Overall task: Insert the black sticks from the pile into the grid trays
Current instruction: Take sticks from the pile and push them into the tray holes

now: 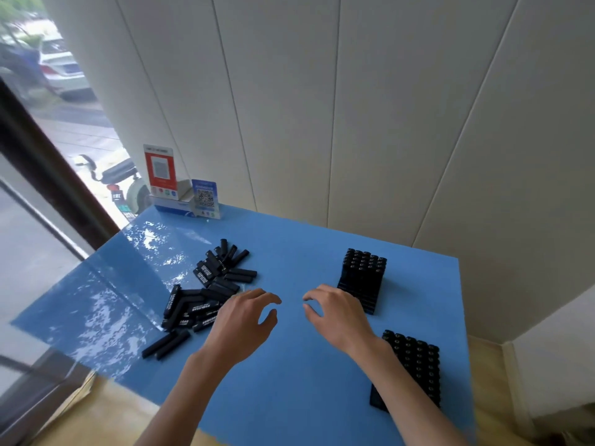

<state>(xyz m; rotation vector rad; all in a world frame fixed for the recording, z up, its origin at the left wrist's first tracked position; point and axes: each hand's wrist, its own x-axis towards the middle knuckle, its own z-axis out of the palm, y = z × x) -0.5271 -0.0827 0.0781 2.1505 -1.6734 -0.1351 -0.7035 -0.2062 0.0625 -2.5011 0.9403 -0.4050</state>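
- Left hand (241, 320) and right hand (335, 312) hovering over blue table (289, 381), fingers loosely curled, grasping nothing
- Black sticks (206, 291) piled left
- Grid trays (362, 278) right, sticks seated upright

A blue table (299, 252) fills the middle, glossy with window glare toward 9 o'clock. Pale panelled wall (322, 91) runs from 12 to 3 o'clock. At 10 o'clock a window (48, 91) with a dark frame (48, 169) shows daylight, a parked car (64, 72) and a scooter (122, 185)
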